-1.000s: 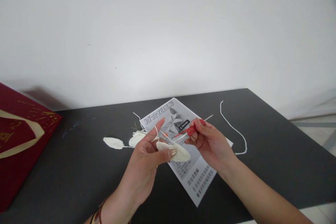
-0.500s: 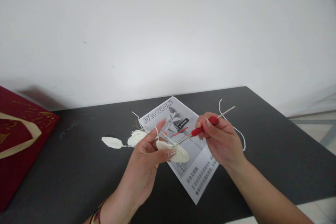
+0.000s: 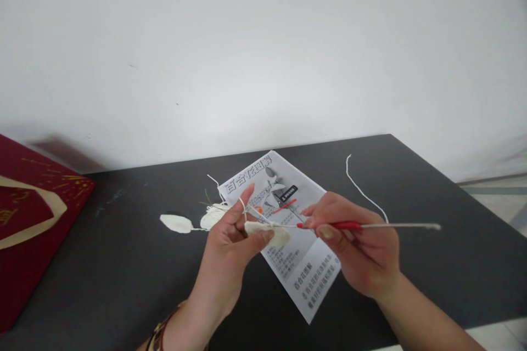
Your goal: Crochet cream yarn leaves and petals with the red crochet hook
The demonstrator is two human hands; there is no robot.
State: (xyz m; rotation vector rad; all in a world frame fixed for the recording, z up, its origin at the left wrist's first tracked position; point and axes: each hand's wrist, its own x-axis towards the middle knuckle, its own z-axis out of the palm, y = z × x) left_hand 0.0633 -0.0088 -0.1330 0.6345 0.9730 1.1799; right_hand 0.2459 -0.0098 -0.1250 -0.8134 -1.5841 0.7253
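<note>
My left hand (image 3: 228, 249) pinches a small cream crocheted petal (image 3: 276, 235) between thumb and fingers, with white yarn looped over the raised forefinger. My right hand (image 3: 356, 249) grips a red-handled crochet hook (image 3: 349, 225), held almost level, its metal tip pointing left into the petal and its long metal tail reaching right. Both hands hover above a printed instruction sheet (image 3: 307, 271) lying on the black table (image 3: 123, 263).
Two more cream crocheted pieces (image 3: 178, 223) lie left of the sheet, joined by yarn. A loose white yarn strand (image 3: 362, 189) trails toward the table's back right. A dark red gift bag (image 3: 28, 225) stands at the left edge. A white wall rises behind the table.
My right hand dropped and swung the hook from a slant to nearly level, its tail now pointing right. The left hand and petal stayed almost in place.
</note>
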